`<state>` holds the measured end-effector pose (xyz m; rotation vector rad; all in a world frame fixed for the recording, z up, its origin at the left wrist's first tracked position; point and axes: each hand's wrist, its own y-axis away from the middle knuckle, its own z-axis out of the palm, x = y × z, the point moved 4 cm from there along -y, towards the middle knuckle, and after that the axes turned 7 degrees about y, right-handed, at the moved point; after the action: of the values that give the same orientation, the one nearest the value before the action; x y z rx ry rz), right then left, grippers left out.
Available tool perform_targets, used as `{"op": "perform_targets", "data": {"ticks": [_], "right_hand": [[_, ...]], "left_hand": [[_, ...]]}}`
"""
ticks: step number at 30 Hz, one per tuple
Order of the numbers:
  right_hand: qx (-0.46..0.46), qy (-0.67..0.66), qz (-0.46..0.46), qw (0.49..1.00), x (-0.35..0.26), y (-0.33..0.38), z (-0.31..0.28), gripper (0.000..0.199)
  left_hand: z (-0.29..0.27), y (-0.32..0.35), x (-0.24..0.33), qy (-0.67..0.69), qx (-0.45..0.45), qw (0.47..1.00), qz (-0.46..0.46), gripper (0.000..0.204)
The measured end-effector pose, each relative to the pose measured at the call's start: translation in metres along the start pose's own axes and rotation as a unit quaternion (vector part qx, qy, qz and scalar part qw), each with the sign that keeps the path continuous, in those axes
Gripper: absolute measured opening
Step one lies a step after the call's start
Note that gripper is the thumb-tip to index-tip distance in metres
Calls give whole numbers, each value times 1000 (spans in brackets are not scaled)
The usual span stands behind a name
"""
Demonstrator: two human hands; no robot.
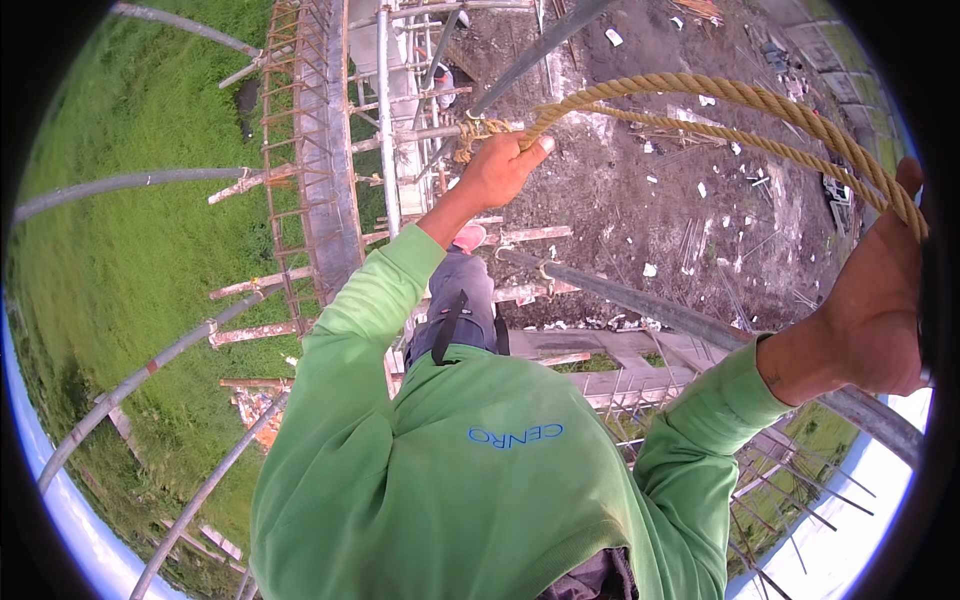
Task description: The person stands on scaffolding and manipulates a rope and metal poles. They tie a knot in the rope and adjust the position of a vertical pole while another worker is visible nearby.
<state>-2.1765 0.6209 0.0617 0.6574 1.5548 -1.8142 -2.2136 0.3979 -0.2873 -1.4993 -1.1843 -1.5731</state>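
A thick tan rope arcs from my left hand across to my right, with a second length of it running just below. My left hand is closed round the rope in front of my body, thumb pointing right. At the right rim, my right hand is raised with the rope against it near the fingers. Its fingers are mostly cut off by the rim, though they appear bent round the rope. More rope is bundled around the scaffold pipes just beyond my left hand.
Grey scaffold pipes cross below me, one passing under my right forearm. A column of rusty rebar and a steel beam stand to the left. Debris-strewn ground lies far below, beside green grass. Another person is lower down.
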Motion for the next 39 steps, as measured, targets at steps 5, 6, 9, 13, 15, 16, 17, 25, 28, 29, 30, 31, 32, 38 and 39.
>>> {"op": "perform_targets", "data": {"ticks": [5, 6, 9, 13, 15, 16, 17, 25, 28, 29, 30, 31, 32, 38, 39], "right_hand": [[-130, 192, 300, 925, 168, 140, 42, 112], [-198, 221, 376, 878, 192, 174, 51, 89], [-62, 202, 289, 934, 233, 209, 71, 57], [30, 139, 246, 959, 201, 163, 59, 57], [61, 110, 224, 967, 159, 130, 51, 58], [84, 98, 204, 971, 139, 113, 50, 59], [87, 61, 213, 971, 121, 101, 52, 61], [47, -62, 144, 987, 15, 8, 27, 52], [17, -4, 98, 995, 34, 5, -2, 80], [37, 30, 92, 995, 51, 18, -9, 92], [-29, 122, 141, 982, 79, 42, -5, 108], [-57, 188, 220, 956, 111, 78, 2, 111], [-106, 176, 328, 922, 141, 117, 12, 111], [-95, 176, 320, 926, 230, 230, 75, 56], [-64, 132, 307, 940, 232, 217, 76, 54]], "left_hand": [[0, 3, 145, 212, -49, 964, 154, 48], [3, 1, 171, 202, -61, 967, 143, 46], [-6, 4, 236, 201, -90, 961, 166, 45], [-41, -12, 255, 295, -122, 919, 230, 58], [-55, -27, 203, 270, -106, 938, 190, 68], [-51, -26, 163, 224, -119, 958, 136, 73], [-38, -17, 113, 146, -125, 979, 66, 79], [49, 28, -95, -57, -41, 996, -55, 55], [9, 29, -38, -37, -8, 998, -58, 53], [-2, 32, -12, -33, 7, 997, -70, 54], [-5, 31, 18, 7, -5, 999, -46, 53], [-9, 31, 49, 42, -9, 999, -19, 53], [-11, 31, 82, 72, -18, 997, 35, 53], [-25, 21, 221, 191, -129, 965, 128, 46], [-33, 15, 235, 298, -150, 930, 155, 41]]}}
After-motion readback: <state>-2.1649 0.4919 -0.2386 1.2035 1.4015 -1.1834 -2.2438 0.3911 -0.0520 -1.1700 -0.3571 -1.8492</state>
